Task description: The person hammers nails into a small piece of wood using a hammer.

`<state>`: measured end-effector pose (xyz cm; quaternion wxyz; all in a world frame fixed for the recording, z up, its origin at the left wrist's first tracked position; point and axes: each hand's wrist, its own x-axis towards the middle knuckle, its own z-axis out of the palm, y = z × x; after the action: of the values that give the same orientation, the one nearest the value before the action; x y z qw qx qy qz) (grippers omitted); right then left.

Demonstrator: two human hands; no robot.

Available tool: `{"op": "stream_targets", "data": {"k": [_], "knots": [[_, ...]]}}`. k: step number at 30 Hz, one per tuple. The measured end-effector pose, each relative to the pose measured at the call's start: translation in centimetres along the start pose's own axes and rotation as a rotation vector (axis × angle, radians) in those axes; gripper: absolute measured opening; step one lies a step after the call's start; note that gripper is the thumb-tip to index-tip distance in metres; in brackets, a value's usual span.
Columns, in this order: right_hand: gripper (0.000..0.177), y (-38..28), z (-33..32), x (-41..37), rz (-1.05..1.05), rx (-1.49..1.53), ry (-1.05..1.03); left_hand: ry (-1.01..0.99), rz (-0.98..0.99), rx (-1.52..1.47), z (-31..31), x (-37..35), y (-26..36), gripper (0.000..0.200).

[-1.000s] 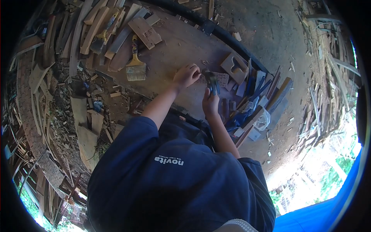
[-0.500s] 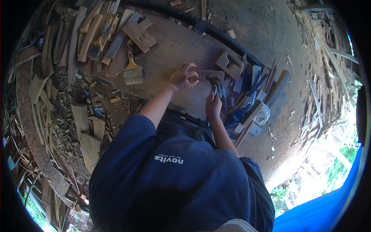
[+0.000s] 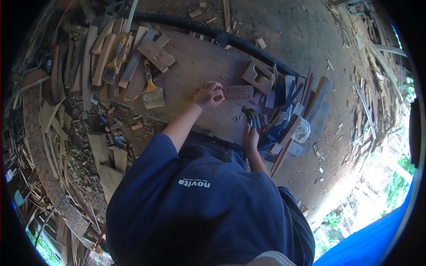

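My left hand point(image 3: 209, 95) rests over the left part of a reddish wooden board point(image 3: 238, 93) with rows of marks across its face. Its fingers are curled together, and whatever they pinch is too small or hidden to make out. In my right hand point(image 3: 250, 136) is a hammer point(image 3: 253, 117), gripped by the handle with its dark head up, to the lower right of the board and apart from it. A few small bits point(image 3: 238, 118), perhaps nails, lie on the worktop point(image 3: 191, 57) left of the hammer head.
A wooden block with a dark cut-out point(image 3: 258, 77) stands beyond the board. Saws point(image 3: 293, 95), wood strips and a clear plastic bag point(image 3: 301, 129) crowd the right side. Paintbrushes point(image 3: 153, 95) and stacked wood pieces point(image 3: 156, 54) lie at left. A black rail point(image 3: 186, 27) edges the far side.
The hammer in my right hand has moved away from the board, down and slightly right. My left hand stays over the board, its fingers more closed. The view has shifted slightly.
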<state>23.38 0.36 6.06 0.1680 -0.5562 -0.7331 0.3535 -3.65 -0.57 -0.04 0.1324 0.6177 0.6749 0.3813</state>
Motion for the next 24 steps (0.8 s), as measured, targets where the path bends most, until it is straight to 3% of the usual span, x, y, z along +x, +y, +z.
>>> {"op": "stream_targets", "data": {"k": [4, 8, 10, 11, 13, 15, 18, 21, 22, 24], "knots": [[0.038, 5.4, -0.3, -1.4, 0.109, -0.059, 0.007, 0.037, -0.023, 0.0, 0.0, 1.5, 1.8, 0.016], [0.037, 7.5, -1.0, -2.5, 0.165, 0.005, -0.021, -0.081, 0.098, -0.023, 3.0, 6.4, 3.8, 0.009], [0.034, 8.8, -0.4, -2.7, 0.188, -0.051, -0.086, -0.114, 0.065, -0.024, 5.2, 9.0, 5.1, 0.008], [0.032, 10.0, 0.1, -2.8, 0.216, -0.145, -0.149, -0.144, 0.041, 0.049, 5.8, 10.3, 5.9, 0.009], [0.03, 10.8, 0.8, -2.8, 0.039, -0.03, -0.003, -0.145, 0.02, 0.134, 8.1, 12.8, 7.2, 0.01], [0.029, 11.5, 1.1, -2.8, 0.135, -0.085, -0.08, -0.299, -0.028, 0.256, 11.3, 14.4, 6.8, 0.015], [0.031, 12.2, 0.8, -2.4, 0.191, -0.005, -0.177, -0.318, -0.021, 0.471, 11.9, 16.3, 9.2, 0.019], [0.036, 11.1, -0.5, -2.0, 0.253, -0.017, -0.177, -0.331, -0.052, 0.502, 12.9, 16.9, 10.2, 0.023], [0.036, 11.3, -0.3, -1.8, 0.247, -0.018, -0.178, -0.326, -0.056, 0.555, 13.4, 17.1, 10.2, 0.024], [0.047, 11.5, 0.0, -1.5, 0.017, 0.077, 0.042, -0.322, -0.146, 0.499, 13.9, 17.1, 10.2, 0.023]]}}
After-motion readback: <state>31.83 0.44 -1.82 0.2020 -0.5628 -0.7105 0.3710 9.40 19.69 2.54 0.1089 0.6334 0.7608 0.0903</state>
